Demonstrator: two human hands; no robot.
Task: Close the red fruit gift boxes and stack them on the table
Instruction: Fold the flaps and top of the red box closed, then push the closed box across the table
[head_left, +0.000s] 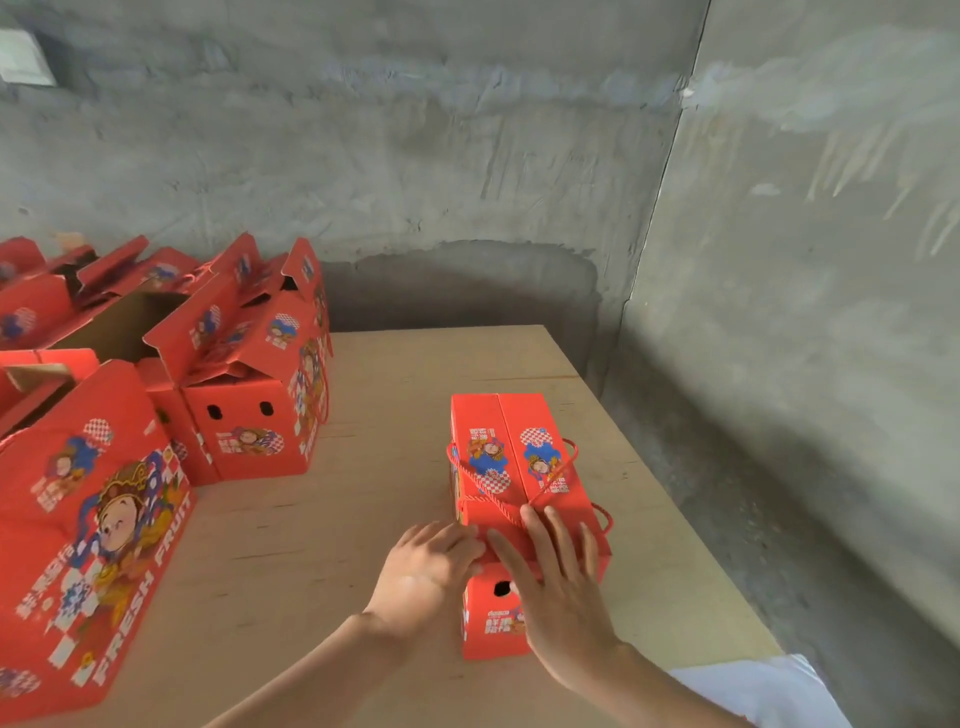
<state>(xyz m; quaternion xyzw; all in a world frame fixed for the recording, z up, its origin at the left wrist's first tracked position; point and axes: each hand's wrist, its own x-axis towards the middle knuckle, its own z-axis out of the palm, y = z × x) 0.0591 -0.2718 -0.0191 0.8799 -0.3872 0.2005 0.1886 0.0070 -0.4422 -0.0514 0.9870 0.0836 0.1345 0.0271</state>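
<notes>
Inspection of the desk (363, 519) found one closed box (511, 457) standing at about 3 o'clock from the desk's centre, long axis running 12 to 6 o'clock. Its two top flaps met along a centre seam. A red cord (488, 499) looped across the top, and a second loop hung off the 3 o'clock side. The near end face showed one round hole.

Both hands were at the box's 6 o'clock end. The right hand (563, 592) lay flat on the top, fingers straight and spread, palm over the near edge, holding nothing. The left hand (426, 571) touched the 7 o'clock corner of the top with bent fingers. Whether it gripped the flap edge or only pressed against it could not be determined.

Open boxes (249, 415) were grouped at 10 o'clock, well apart from the closed box, flaps raised and brown interiors visible. A larger-looking box (88, 545) printed "FRESH FRUIT" stood at 8 o'clock, nearest the camera.

Bare grey wall (467, 130) bounded the desk at 12 and 3 o'clock. White cloth (769, 686) showed at 5 o'clock, beside the right forearm.
</notes>
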